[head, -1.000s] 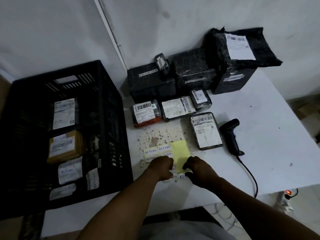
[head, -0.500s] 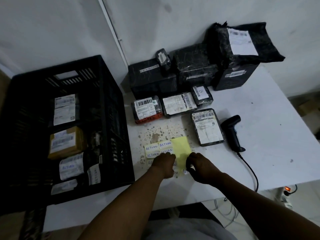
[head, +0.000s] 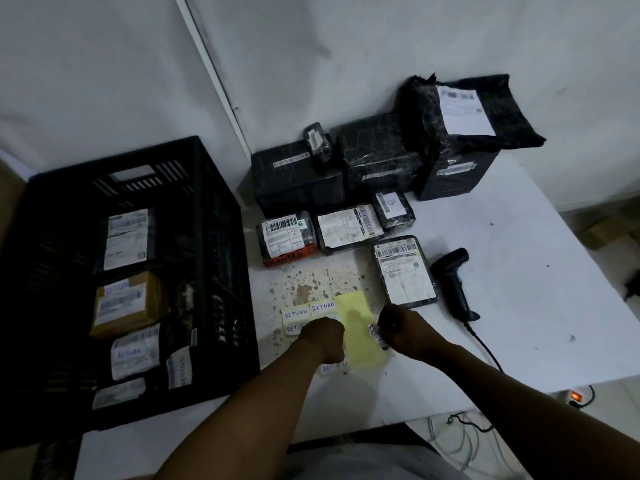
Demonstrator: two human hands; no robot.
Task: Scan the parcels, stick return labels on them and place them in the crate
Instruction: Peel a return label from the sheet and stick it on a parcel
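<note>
While my left hand (head: pixel 323 336) rests knuckles-up on the sheet of return labels (head: pixel 308 315), its fingers curled under so that I cannot tell whether they pinch anything, my right hand (head: pixel 398 327) pinches one peeled label (head: pixel 375 336) between thumb and fingertips. That label stands on edge just off the right side of the bare yellow backing strip (head: pixel 360 330), with part of the blue word RETURN legible on it. More handwritten RETURN stickers show above my left hand and one peeks out below it, near the table's front edge.

Just beyond my right hand lies a flat black parcel (head: pixel 405 271) with a white barcode sheet on top, and the black handheld scanner (head: pixel 453 282) lies beside it on the right, its cable running off toward me. Farther back sit three smaller parcels in a row: one with an orange edge (head: pixel 285 237), a flat one (head: pixel 349 225) beside it, and a little one marked with a letter (head: pixel 393 207). Behind them, against the wall, large black-wrapped boxes (head: pixel 377 157) stand side by side, one with a floppy black mailer (head: pixel 485 109) on top.

On my left the black crate (head: pixel 214 209) stands on the white table (head: pixel 519 306), several parcels already inside, among them a brown box (head: pixel 124 303) and a white pouch (head: pixel 135 353), both with RETURN written on them.
</note>
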